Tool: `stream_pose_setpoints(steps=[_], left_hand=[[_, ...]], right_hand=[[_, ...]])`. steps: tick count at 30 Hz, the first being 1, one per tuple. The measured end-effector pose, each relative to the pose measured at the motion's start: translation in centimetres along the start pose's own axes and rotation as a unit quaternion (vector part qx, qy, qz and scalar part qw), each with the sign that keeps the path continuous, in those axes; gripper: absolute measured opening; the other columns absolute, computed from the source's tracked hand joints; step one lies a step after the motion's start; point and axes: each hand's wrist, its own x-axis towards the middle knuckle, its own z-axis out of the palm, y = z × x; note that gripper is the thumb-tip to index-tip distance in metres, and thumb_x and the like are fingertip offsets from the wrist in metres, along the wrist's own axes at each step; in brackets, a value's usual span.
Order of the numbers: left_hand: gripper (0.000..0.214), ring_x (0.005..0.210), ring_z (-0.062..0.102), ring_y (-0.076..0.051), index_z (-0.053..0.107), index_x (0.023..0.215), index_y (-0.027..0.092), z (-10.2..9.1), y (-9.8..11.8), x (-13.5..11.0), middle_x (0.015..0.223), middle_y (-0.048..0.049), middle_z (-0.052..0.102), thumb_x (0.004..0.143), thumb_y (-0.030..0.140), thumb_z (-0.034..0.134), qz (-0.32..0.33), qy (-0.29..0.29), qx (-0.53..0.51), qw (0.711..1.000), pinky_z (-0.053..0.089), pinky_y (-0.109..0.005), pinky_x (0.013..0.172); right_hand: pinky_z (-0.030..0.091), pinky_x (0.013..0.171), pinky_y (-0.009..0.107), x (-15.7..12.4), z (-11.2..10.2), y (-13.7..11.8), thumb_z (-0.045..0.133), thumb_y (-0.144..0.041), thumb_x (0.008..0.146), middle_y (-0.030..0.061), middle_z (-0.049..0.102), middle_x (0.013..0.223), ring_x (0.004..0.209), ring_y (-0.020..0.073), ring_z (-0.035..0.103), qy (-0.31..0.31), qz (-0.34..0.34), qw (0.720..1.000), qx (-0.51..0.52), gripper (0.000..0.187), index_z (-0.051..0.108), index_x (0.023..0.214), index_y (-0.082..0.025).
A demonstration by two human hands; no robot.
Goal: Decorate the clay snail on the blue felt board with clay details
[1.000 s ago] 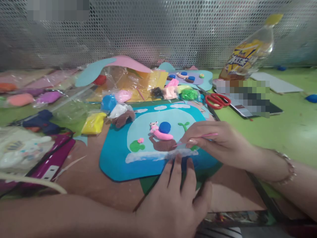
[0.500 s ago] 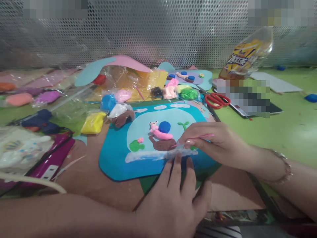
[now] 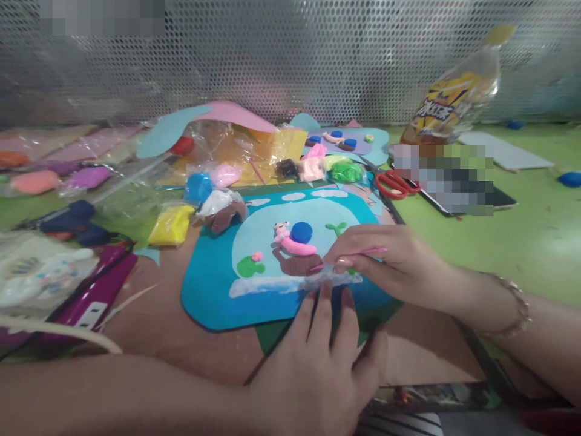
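My right hand pinches a thin pink modelling tool. Its tip touches the right end of a brown, textured clay shape. Fingers spread, my left hand lies on the lower edge of the blue foam sheet. Just above the brown shape is a pink clay snail with a round dark blue shell. A green clay leaf with a pink flower is at the left, and a green sprout at the right. White clay forms a strip along the bottom.
Bagged clay lumps, including a yellow one, lie left and behind. Red-handled scissors, a phone-like device and a tilted drink bottle are at the right. A dark blue glue gun lies left. A perforated metal panel stands behind.
My right hand and the pink tool have shifted very slightly left, with the tip still at the brown clay. My left hand stays in place.
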Motion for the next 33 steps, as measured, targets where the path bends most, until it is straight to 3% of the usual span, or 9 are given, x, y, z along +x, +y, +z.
stream_pose_setpoints(steps=[6, 10, 14, 21, 28, 31, 33], left_hand=[[0.066, 0.110, 0.051, -0.040, 0.035, 0.131, 0.016, 0.19, 0.08, 0.09, 0.129, -0.0263, 0.045, 0.080, 0.055, 0.050, -0.009, 0.015, -0.002, 1.000, 0.042, -0.052, 0.087], [0.057, 0.111, 0.051, -0.037, 0.034, 0.132, 0.017, 0.19, 0.09, 0.01, 0.128, -0.0244, 0.047, 0.086, 0.046, 0.046, -0.011, 0.018, 0.009, 1.000, 0.041, -0.051, 0.089], [0.062, 0.110, 0.052, -0.039, 0.035, 0.132, 0.015, 0.05, -0.02, -0.02, 0.128, -0.0253, 0.047, 0.084, 0.052, 0.047, -0.002, 0.013, 0.007, 1.000, 0.043, -0.052, 0.087], [0.054, 0.108, 0.053, -0.040, 0.040, 0.129, 0.015, 0.30, 0.03, 0.04, 0.123, -0.0244, 0.052, 0.086, 0.047, 0.046, -0.008, 0.062, 0.030, 0.998, 0.046, -0.049, 0.085], [0.050, 0.110, 0.052, -0.039, 0.038, 0.130, 0.015, 0.34, 0.05, 0.08, 0.124, -0.0238, 0.051, 0.087, 0.039, 0.048, -0.016, 0.057, 0.032, 0.998, 0.045, -0.049, 0.087], [0.060, 0.111, 0.050, -0.041, 0.036, 0.131, 0.013, 0.19, 0.01, 0.05, 0.126, -0.0265, 0.049, 0.085, 0.050, 0.045, 0.003, 0.025, 0.012, 1.000, 0.044, -0.051, 0.087], [0.055, 0.111, 0.052, -0.040, 0.037, 0.130, 0.014, 0.18, 0.02, 0.04, 0.125, -0.0260, 0.049, 0.086, 0.046, 0.046, 0.000, 0.031, 0.015, 0.999, 0.044, -0.051, 0.087]], right_hand=[[0.050, 0.072, 0.026, -0.07, -0.06, 0.08, 0.046, -0.013, 0.090, 0.0048, 0.067, 0.085, 0.083, 0.0133, 0.061, -0.004, 0.000, 1.000, -0.007, 0.016, 0.060, 0.087, -0.017], [0.050, 0.071, 0.025, -0.10, -0.22, 0.08, 0.046, -0.015, 0.090, 0.0046, 0.068, 0.085, 0.082, 0.0134, 0.061, -0.007, 0.004, 1.000, -0.006, 0.015, 0.061, 0.088, -0.018], [0.050, 0.071, 0.024, -0.06, -0.27, -0.01, 0.046, -0.016, 0.090, 0.0045, 0.068, 0.084, 0.081, 0.0129, 0.061, -0.006, 0.004, 1.000, -0.003, 0.015, 0.061, 0.087, -0.017], [0.050, 0.069, 0.024, -0.09, -0.22, -0.12, 0.047, -0.016, 0.090, 0.0040, 0.068, 0.082, 0.078, 0.0124, 0.061, 0.015, 0.003, 1.000, -0.002, 0.015, 0.061, 0.086, -0.017], [0.049, 0.068, 0.024, 0.04, -0.09, 0.15, 0.047, -0.016, 0.090, 0.0045, 0.067, 0.082, 0.077, 0.0122, 0.061, 0.011, 0.011, 1.000, 0.001, 0.015, 0.062, 0.087, -0.016], [0.050, 0.068, 0.024, 0.06, -0.03, 0.17, 0.047, -0.017, 0.090, 0.0046, 0.067, 0.082, 0.078, 0.0127, 0.062, 0.008, 0.011, 1.000, -0.001, 0.015, 0.062, 0.087, -0.017], [0.050, 0.068, 0.024, 0.05, -0.03, 0.15, 0.047, -0.018, 0.090, 0.0048, 0.067, 0.082, 0.077, 0.0129, 0.062, 0.007, 0.013, 1.000, -0.004, 0.016, 0.062, 0.087, -0.017]])
